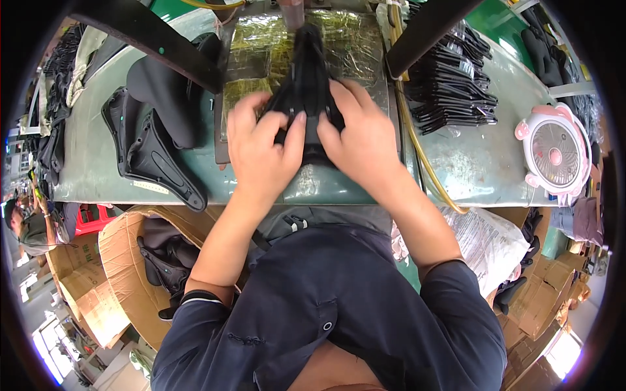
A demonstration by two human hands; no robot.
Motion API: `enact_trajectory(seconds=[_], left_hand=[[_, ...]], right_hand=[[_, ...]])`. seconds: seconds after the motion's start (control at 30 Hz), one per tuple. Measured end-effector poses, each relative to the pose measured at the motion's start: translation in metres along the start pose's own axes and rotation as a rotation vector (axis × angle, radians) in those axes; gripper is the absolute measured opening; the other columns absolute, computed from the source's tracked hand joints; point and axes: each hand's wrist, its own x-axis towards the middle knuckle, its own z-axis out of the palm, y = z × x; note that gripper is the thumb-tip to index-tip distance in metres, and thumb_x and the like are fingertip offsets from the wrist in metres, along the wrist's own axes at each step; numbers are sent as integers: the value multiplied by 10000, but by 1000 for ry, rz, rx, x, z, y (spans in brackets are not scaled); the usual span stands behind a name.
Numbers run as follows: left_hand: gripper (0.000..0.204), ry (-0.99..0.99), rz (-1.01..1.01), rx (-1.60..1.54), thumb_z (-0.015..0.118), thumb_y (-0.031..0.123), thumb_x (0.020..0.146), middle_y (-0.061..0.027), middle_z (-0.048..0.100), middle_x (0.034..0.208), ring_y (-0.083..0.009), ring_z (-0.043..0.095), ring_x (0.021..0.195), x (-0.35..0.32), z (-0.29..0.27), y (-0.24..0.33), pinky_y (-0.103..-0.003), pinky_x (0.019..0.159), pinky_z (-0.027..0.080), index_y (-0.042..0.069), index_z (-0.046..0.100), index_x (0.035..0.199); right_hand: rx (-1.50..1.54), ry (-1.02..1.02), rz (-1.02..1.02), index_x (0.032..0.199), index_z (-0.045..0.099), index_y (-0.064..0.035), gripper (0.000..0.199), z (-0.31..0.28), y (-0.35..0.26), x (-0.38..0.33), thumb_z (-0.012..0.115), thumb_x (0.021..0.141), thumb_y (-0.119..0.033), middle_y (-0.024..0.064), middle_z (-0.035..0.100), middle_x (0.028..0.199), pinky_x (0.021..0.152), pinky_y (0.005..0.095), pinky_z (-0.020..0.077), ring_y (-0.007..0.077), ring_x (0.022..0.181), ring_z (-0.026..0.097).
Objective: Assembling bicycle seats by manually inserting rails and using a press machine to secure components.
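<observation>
A black bicycle saddle (308, 85) lies in front of me over a plate covered in shiny yellowish film (358, 49), its narrow nose pointing away. My left hand (264, 140) grips its left side, thumb toward the middle. On the opposite side my right hand (358, 127) has its fingers bent round the edge, thumb close to the left one. The saddle's underside and the fingertips beneath it are partly hidden. Above the nose hangs a blurred metal rod (292, 13).
Black saddle covers and shells (156, 153) lie on the green table (85, 163) at the left. Stacked black saddle parts (456, 85) and a pink-white fan (554, 153) stand at the right. Dark metal bars (430, 39) flank the plate; a yellow hose (417, 146) hangs beside it. Cardboard boxes (124, 260) stand below.
</observation>
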Motion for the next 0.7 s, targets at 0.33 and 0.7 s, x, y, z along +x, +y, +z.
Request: enact_trajectory(seconds=[0.33, 0.7], left_hand=[[255, 67, 70, -66, 802, 104, 855, -165, 747, 1200, -342, 728, 896, 49, 44, -50, -397, 736, 576, 10, 613, 710], [513, 24, 8, -72, 851, 186, 813, -219, 601, 1387, -421, 626, 1247, 39, 25, -43, -445, 1007, 547, 44, 605, 1240]], right_hand=[[-18, 260, -114, 1224, 701, -29, 466, 43, 31, 61, 779, 817, -244, 150, 736, 1124, 734, 448, 621, 356, 884, 750], [263, 132, 22, 1477, 494, 89, 770, 21, 25, 46, 781, 952, -395, 341, 638, 1338, 1040, 469, 533, 486, 1234, 644]])
